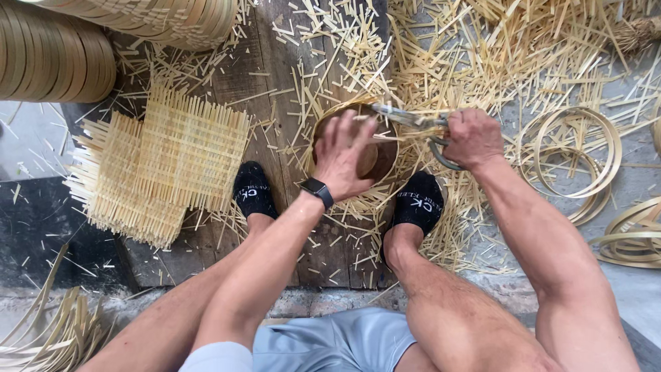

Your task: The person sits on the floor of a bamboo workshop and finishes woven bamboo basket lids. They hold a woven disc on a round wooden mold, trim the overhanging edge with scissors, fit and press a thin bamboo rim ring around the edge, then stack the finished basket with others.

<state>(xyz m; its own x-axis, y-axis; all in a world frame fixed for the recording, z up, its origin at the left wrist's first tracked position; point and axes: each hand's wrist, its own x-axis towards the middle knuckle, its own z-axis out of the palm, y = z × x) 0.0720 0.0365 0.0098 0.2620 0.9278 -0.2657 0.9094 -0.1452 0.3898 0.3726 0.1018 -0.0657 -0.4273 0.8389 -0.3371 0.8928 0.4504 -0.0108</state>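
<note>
One view only is supplied, taken from a camera worn on the head. It is directed steeply downward over the knees and both forearms. The left hand [342, 157] is seen at centre, the right hand [472, 138] toward two o'clock, both at close range. The feet are framed centrally; the shorts are cut at six o'clock.

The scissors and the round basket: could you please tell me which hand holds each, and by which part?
The right hand holds the scissors by their handle loops. The left hand presses down on the round basket, fingers spread over its top.
</note>
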